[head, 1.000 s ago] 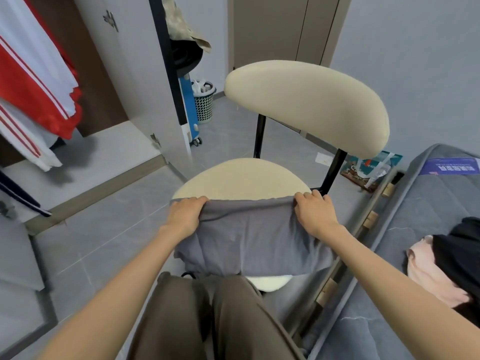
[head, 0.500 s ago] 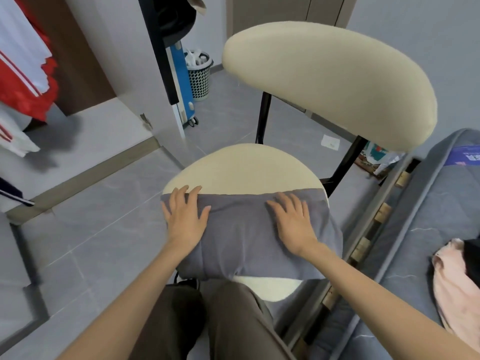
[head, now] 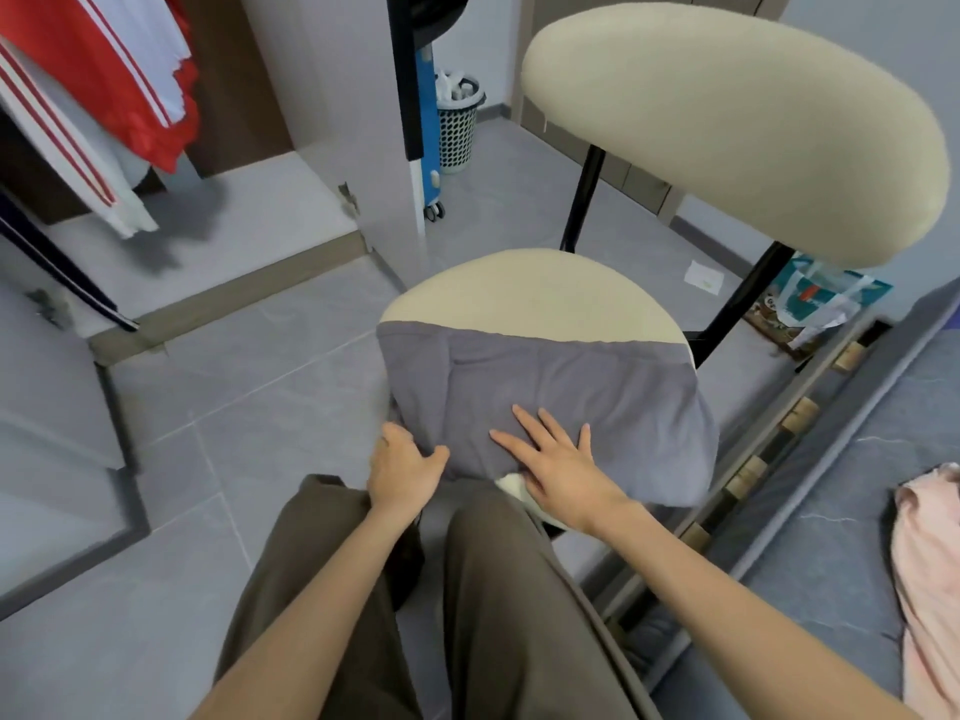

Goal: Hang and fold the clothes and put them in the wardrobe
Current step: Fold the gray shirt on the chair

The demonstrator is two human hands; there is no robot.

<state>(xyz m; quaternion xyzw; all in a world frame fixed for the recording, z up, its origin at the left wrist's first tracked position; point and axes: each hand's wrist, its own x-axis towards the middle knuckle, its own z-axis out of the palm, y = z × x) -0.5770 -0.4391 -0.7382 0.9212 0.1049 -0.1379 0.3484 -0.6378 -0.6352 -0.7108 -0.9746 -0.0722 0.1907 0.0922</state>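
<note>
Head view, looking down: a folded grey garment [head: 550,387] lies across the near half of a cream chair seat [head: 524,293], its near edge hanging over the seat's front rim. My left hand [head: 408,472] grasps the garment's corner at 7 o'clock, thumb on top of the cloth and fingers curled around the edge. My right hand [head: 563,459] lies flat on the garment just beside it, fingers straight and spread, palm pressing the fabric near the front edge. My legs in brown trousers [head: 493,589] fill the frame at 6 o'clock, close against the chair. The chair's padded backrest [head: 727,122] rises at 1 o'clock on black posts. At 10 o'clock the wardrobe [head: 332,111] stands open, a red and white garment [head: 104,70] hanging inside. A perforated laundry basket [head: 457,127] sits on the tiled floor at 12 o'clock, past the wardrobe door. At 4 o'clock a grey mattress [head: 841,511] runs along the right edge with a pink garment [head: 930,563] lying on it.
</note>
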